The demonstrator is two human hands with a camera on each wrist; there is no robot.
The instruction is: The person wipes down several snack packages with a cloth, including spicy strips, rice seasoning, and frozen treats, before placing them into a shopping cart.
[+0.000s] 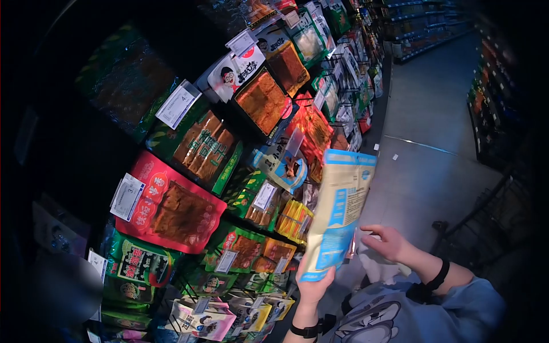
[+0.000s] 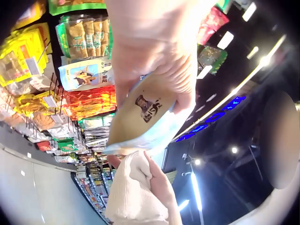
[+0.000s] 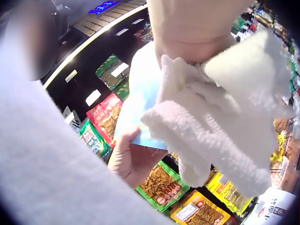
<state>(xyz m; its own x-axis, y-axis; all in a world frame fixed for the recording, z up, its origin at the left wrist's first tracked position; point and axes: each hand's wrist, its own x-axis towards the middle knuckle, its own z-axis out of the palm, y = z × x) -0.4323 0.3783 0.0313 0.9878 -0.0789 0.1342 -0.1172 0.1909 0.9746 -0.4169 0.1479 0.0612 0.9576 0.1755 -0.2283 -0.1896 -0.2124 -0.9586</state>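
Steadily now, best support the pouch without creasing its lower end.
Left to right: 1 large pink-red packet hangs; 1 left grip pinches the 1 pouch, upright before you; 1 right grip clutches 1 white cloth, better held clear of the print.

Red pouch beside green pouch
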